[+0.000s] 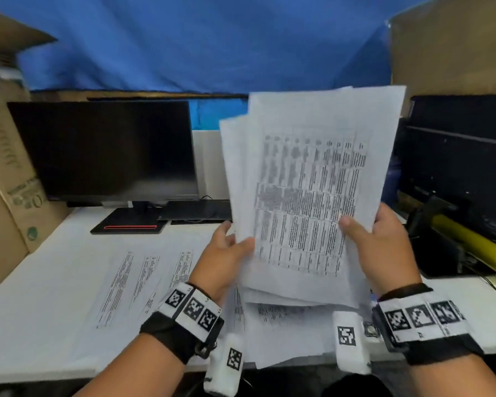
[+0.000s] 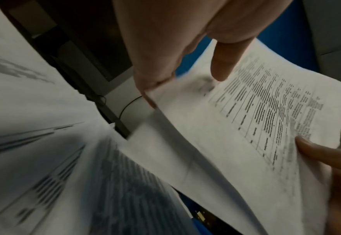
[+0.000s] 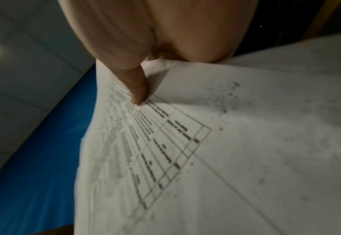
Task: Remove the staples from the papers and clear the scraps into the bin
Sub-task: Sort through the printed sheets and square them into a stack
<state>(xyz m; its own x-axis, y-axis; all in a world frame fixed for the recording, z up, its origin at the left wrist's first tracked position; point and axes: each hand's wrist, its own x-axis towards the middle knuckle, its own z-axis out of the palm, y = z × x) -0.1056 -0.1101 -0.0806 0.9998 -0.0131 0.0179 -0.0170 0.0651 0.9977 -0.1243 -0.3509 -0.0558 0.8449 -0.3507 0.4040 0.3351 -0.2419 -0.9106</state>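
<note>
A blue tarp (image 1: 184, 44) spans the background above the work area. Cardboard boxes (image 1: 9, 167) stand at the left edge, and another cardboard box (image 1: 453, 47) sits high on the right. The white table (image 1: 40, 325) carries the working material. A dark monitor (image 1: 103, 150) stands at the rear left of the table on a black base with a red stripe (image 1: 129, 226). A yellow roll (image 1: 476, 242) lies at the right, among dark equipment that cannot be identified.

Loose printed sheets (image 1: 138, 282) lie flat on the table in front of the monitor, with more sheets under the raised bundle near the front edge.

The stack of papers (image 1: 307, 196) is held upright above the table, between both hands, with its printed table facing the person. The sheets are fanned slightly at the top left. No staple can be made out; the print is blurred.

The left hand (image 1: 226, 253) holds the lower left edge of the stack. Its grip is a pinch: thumb on the front face, fingers (image 2: 151, 82) behind the sheets.

The right hand (image 1: 381, 247) holds the lower right edge. Its grip is likewise a pinch: thumb (image 3: 137, 89) pressed on the front sheet, fingers behind and hidden.

Both wrists carry black straps with white marker tags (image 1: 192, 308).
</note>
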